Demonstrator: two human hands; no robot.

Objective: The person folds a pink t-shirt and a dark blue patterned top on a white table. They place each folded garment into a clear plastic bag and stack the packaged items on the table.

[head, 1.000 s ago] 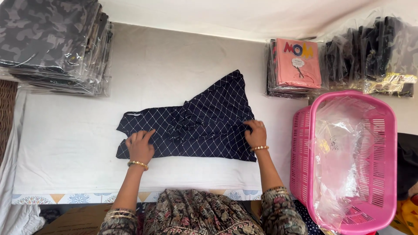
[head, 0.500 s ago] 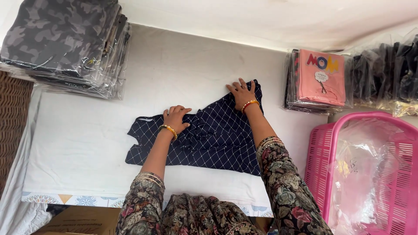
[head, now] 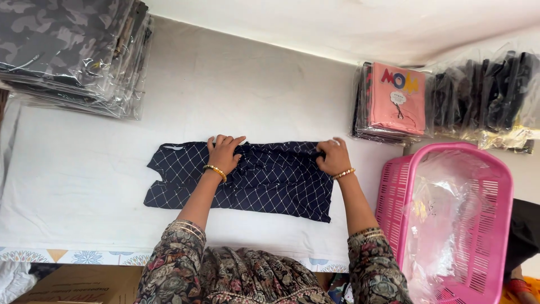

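Observation:
A navy garment [head: 264, 180] with a white diamond grid lies folded into a long rectangle on the white table cover [head: 84, 197]. My left hand [head: 224, 153] presses flat on its upper edge near the middle, fingers spread. My right hand [head: 333, 157] is curled over the upper right corner of the cloth, pinching the fold. Both wrists wear gold bangles, and floral sleeves cover my forearms.
A stack of bagged camouflage clothes [head: 67, 53] sits at the far left. Bagged clothes with a pink piece on top [head: 394, 98] and dark bagged clothes [head: 484, 95] lie at the far right. A pink basket [head: 495, 225] holding clear plastic bags stands beside the table.
The flared right part of the garment has been folded in, so the cloth now forms a neat rectangle. My right hand came down from the far corner to the upper right edge.

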